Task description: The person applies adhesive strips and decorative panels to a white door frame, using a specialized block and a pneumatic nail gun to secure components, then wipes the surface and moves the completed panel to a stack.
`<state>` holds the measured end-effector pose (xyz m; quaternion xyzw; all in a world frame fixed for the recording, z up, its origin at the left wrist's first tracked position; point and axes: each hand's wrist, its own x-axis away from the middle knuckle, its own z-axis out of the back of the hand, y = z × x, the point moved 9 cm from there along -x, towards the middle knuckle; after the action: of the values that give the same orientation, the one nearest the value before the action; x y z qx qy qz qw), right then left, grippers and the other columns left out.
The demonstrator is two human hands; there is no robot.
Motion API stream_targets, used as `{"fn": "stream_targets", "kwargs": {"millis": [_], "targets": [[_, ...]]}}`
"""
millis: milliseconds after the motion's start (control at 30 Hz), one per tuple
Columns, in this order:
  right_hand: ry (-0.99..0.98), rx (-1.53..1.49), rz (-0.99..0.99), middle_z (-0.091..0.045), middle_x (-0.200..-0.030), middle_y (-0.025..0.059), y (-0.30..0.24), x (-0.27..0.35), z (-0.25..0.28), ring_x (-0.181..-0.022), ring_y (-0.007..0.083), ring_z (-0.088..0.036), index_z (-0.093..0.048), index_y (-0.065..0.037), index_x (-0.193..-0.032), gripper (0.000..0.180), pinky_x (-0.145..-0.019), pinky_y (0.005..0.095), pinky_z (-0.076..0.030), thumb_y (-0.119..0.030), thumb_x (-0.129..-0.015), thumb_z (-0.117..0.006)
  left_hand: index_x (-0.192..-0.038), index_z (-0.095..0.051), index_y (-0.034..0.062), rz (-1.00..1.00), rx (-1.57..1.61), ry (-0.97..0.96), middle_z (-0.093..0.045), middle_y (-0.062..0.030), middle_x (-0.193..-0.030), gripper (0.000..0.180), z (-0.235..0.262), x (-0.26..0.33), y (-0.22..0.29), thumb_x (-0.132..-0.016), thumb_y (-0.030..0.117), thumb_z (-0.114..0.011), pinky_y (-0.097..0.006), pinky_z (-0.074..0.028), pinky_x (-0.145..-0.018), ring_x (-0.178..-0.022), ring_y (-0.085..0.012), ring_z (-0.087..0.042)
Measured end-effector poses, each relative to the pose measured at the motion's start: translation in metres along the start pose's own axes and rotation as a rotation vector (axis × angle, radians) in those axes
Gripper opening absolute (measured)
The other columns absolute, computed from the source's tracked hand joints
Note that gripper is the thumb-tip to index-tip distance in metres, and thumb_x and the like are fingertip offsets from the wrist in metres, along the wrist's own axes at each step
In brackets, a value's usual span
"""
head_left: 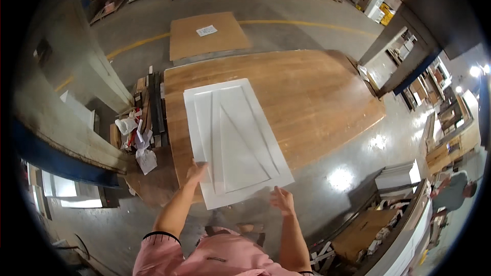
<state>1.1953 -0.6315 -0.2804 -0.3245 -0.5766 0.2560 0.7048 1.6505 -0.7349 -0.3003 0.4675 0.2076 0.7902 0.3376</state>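
Observation:
A white rectangular panel (243, 145) lies on a large brown wooden table top (317, 87), its near end jutting past the table's front edge. Long grooves and a slanting line mark its face. My left hand (196, 173) grips the panel's left edge near the front corner, thumb on top and the other fingers hidden beneath. Close to the near right corner is my right hand (283, 200), fingers loosely bent and apart, holding nothing. Its fingertips come near the panel's front edge; whether they touch it I cannot tell.
Beyond the table lies a brown board (204, 38) with a white paper label (206, 30). Scraps and crumpled plastic (146, 158) sit at the left. Metal posts flank the table. At right stand a bin of offcuts (365, 232), stacked white boards (399, 176) and another person (452, 191).

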Motion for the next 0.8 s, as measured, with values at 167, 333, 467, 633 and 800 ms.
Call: {"fn": "stream_targets", "kwargs": {"millis": [167, 333, 467, 633, 800], "targets": [[0.279, 0.287, 0.278, -0.078, -0.104, 0.0108, 0.055, 0.002, 0.08, -0.083, 0.0208, -0.076, -0.072, 0.003, -0.12, 0.043, -0.073, 0.032, -0.059, -0.035, -0.1, -0.068, -0.161, -0.019, -0.0046, -0.2, -0.135, 0.147, -0.044, -0.0293, -0.154, 0.108, -0.02, -0.025, -0.097, -0.085, 0.048, -0.076, -0.05, -0.03, -0.123, -0.142, -0.0436, -0.046], [0.468, -0.111, 0.114, -0.077, -0.107, 0.0116, 0.21, 0.102, 0.187, -0.087, 0.0192, -0.075, -0.067, 0.003, -0.129, 0.041, -0.078, 0.0337, -0.058, -0.027, -0.1, -0.067, -0.131, -0.06, -0.0046, -0.14, -0.124, 0.246, -0.065, -0.0275, -0.129, 0.068, -0.093, 0.074, -0.034, -0.08, 0.039, -0.07, -0.048, -0.053, -0.096, -0.12, -0.0372, -0.064], [0.548, -0.154, -0.044, -0.077, -0.105, 0.0111, 0.267, 0.19, 0.226, -0.088, 0.0192, -0.074, -0.067, 0.003, -0.129, 0.04, -0.079, 0.0327, -0.058, -0.024, -0.099, -0.068, -0.128, -0.065, -0.0089, 0.109, -0.009, 0.282, -0.066, -0.0269, -0.134, 0.072, -0.101, 0.047, -0.099, -0.082, 0.045, -0.074, -0.046, -0.057, -0.094, -0.114, -0.0335, -0.069], [1.261, -0.088, -0.009, -0.077, -0.098, 0.011, 0.289, 0.345, 0.357, -0.089, 0.0194, -0.073, -0.073, -0.002, -0.119, 0.03, -0.084, 0.0345, -0.057, -0.021, -0.096, -0.072, -0.136, -0.059, -0.004, -0.311, -0.35, 0.315, -0.055, -0.0268, -0.145, 0.064, -0.199, 0.088, -0.008, -0.083, 0.029, -0.073, -0.05, -0.042, -0.108, -0.13, -0.0391, -0.053], [2.107, -0.185, 0.099, -0.074, -0.107, 0.0083, 0.284, 0.538, 0.486, -0.097, 0.0188, -0.069, -0.07, -0.001, -0.119, 0.024, -0.087, 0.0324, -0.054, -0.012, -0.098, -0.068, -0.144, -0.053, 0.0009, -0.898, -0.683, -0.262, -0.043, -0.0268, -0.156, 0.063, -0.443, 0.208, 0.054, -0.085, 0.012, -0.071, -0.054, -0.028, -0.122, -0.146, -0.0447, -0.037]]}}
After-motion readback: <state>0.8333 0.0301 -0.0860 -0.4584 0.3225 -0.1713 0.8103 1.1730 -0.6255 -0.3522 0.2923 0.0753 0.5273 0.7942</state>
